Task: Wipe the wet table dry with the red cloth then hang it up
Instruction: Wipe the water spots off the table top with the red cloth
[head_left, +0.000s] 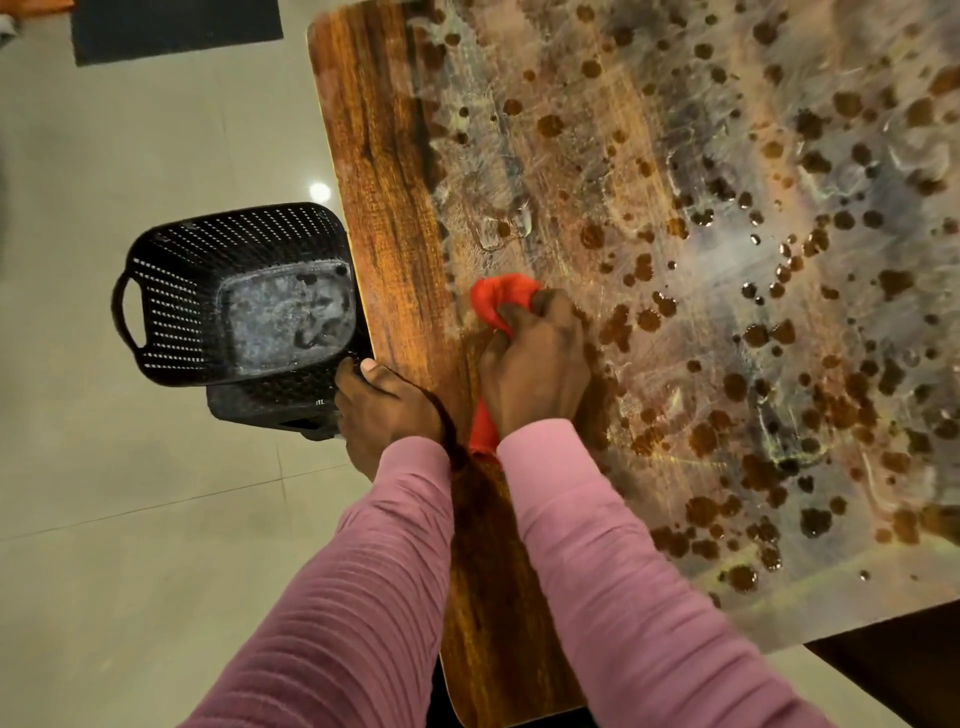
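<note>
Here the right hand (535, 364) clamps the bunched red cloth (501, 299) near the wet wooden table (384, 171)'s left edge, droplets lying rightward, while the left hand (387, 410) grips that edge.

This looks like a room in a home. A wood-grain table (395, 218) with a rounded corner fills the frame from 12 to 4 o'clock, its top spotted with water drops. Pale glossy floor tiles (130, 519) spread from 7 to 11 o'clock and mirror a ceiling light (319, 191). A black perforated plastic basket (182, 291) with a handle sits at 9 o'clock, just beside the table edge. A dark mat (176, 28) lies on the tiles at 11 o'clock.
</note>
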